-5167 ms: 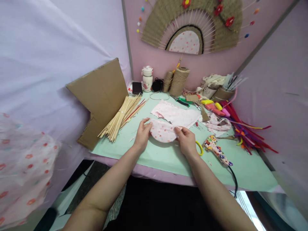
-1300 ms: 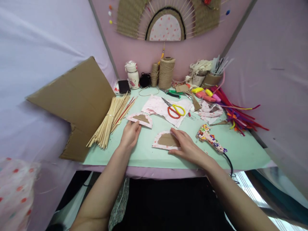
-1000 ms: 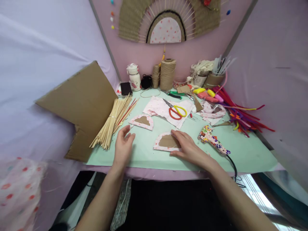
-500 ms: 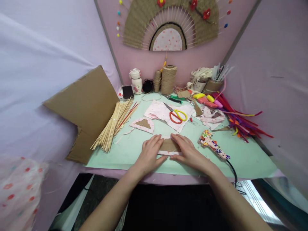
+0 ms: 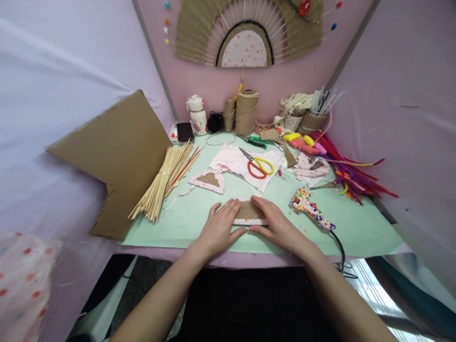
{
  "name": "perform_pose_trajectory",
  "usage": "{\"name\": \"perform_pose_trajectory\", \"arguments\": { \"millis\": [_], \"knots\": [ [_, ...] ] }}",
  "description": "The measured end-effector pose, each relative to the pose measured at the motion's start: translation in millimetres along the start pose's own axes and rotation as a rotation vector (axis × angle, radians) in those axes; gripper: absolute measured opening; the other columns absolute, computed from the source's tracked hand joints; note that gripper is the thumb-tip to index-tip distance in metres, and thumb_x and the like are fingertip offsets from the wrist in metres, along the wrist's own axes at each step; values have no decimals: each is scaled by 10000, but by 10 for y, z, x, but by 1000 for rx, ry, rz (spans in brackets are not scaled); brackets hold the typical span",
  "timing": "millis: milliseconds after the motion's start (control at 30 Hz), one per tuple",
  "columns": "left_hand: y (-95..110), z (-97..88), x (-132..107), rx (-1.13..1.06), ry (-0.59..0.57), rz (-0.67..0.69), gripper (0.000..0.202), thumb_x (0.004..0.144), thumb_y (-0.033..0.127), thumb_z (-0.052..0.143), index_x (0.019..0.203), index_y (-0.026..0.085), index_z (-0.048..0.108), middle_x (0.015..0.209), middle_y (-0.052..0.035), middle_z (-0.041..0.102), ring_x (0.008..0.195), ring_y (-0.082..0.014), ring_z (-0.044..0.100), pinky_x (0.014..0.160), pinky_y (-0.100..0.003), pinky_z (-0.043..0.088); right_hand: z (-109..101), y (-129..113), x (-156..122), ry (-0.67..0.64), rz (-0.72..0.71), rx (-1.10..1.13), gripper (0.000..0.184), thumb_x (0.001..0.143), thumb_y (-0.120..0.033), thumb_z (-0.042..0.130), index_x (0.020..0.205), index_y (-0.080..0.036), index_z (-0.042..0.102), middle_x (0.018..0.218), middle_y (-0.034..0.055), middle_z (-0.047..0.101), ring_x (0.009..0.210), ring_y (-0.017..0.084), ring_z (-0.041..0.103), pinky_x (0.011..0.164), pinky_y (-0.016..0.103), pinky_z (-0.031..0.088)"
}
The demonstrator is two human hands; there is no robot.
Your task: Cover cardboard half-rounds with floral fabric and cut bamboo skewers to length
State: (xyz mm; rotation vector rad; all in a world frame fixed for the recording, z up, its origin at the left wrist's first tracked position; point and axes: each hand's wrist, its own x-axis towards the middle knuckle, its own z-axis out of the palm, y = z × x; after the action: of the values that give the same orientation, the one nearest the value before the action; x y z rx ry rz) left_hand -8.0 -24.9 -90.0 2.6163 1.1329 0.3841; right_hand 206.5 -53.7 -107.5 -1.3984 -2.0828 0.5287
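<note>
Left hand and right hand, as I view them remotely through the head camera: both lie palm down at the two ends of the near half-round panel. The left fingers are mostly side by side, the little finger somewhat spread, with the thumb apart near the panel's straight edge; the right fingers lie together, the thumb likewise apart, its tip near the left thumb's. I see neither hand clamped, though I cannot tell whether any fingertip reaches beneath. The panel rests on the pale green surface, straight edge toward the person, brown cardboard showing inside a pink spotted cloth border.

Beyond the left hand I note a second half-round panel, cardboard side up, apart from the first. Behind it, scissors with red and yellow loops rest on a pale pink cloth. Right of the right hand lies a patterned glue gun with a black cord. To the left I see a tied bundle of sticks beside a leaning cardboard sheet. At the back stand a bottle and a twine spool.
</note>
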Motion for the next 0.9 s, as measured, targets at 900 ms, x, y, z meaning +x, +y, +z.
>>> {"name": "perform_pose_trajectory", "arguments": {
  "millis": [900],
  "knots": [
    [-101, -133, -75, -252, 305, -123, 605, 867, 409, 539, 1394, 182, 351, 1488, -146, 350, 1385, -232, 312, 1114, -415, 319, 93, 71, 8, 46, 45, -14, 649, 844, -384, 602, 1409, -240, 319, 1397, 126, 473, 1280, 278, 452, 1041, 473, 407]
  ]
}}
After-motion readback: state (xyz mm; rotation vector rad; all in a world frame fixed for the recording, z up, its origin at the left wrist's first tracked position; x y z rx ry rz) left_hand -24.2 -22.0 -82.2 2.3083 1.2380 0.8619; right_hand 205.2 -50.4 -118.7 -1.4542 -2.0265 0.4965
